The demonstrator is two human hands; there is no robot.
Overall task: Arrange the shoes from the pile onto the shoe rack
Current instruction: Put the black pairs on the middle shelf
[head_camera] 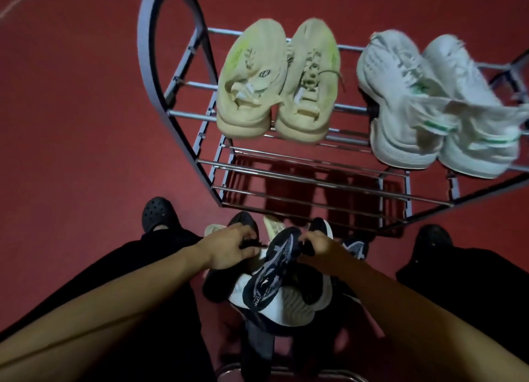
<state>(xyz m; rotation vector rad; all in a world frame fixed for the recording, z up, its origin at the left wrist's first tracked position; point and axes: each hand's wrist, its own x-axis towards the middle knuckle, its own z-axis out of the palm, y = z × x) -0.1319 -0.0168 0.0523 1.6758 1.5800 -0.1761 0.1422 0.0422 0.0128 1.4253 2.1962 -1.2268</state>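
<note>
A metal shoe rack (pixel 286 164) stands in front of me on the red floor. Its top shelf carries a cream pair of sneakers (pixel 274 78) on the left and a white pair with green stripes (pixel 429 104) on the right. Below, between my knees, lies a pile of shoes (pixel 289 298), dark and white ones mixed. My right hand (pixel 317 243) grips a dark navy patterned sneaker (pixel 274 267) by its heel end, toe pointing toward me. My left hand (pixel 229 245) rests on a black shoe (pixel 243 220) in the pile, fingers curled at its laces.
The rack's lower shelves (pixel 315 187) hold nothing. My legs in black trousers flank the pile, with black clogs (pixel 159 214) on my feet. A metal bar (pixel 286 371) runs along the bottom edge of the view.
</note>
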